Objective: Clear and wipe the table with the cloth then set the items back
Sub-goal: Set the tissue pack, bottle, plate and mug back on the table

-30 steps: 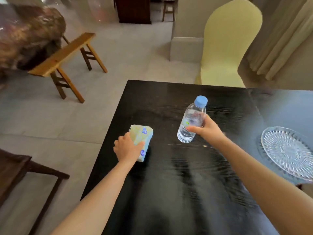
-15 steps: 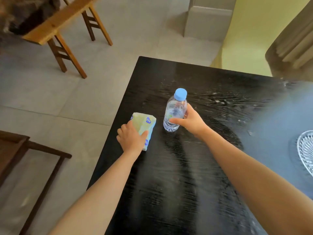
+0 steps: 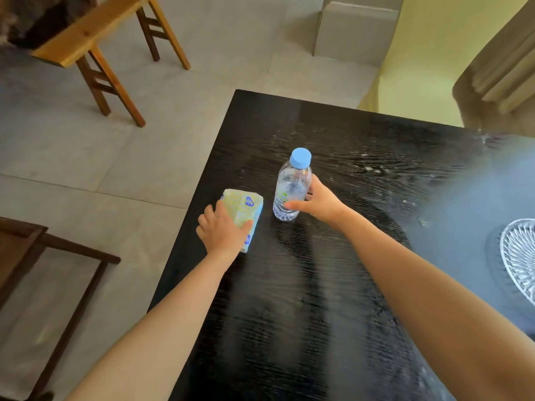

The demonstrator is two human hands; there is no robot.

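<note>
Where the black wood-grain table meets its left edge, a pale yellow-and-blue tissue pack is lain, gripped by the left hand. Just beside it, a clear plastic water bottle with a blue cap is stood upright, clasped by the right hand. A cut-glass dish is set at the right edge.

Since a second ago the right hand has brought the bottle down and leftward to stand on the surface just beside the tissue pack.
</note>
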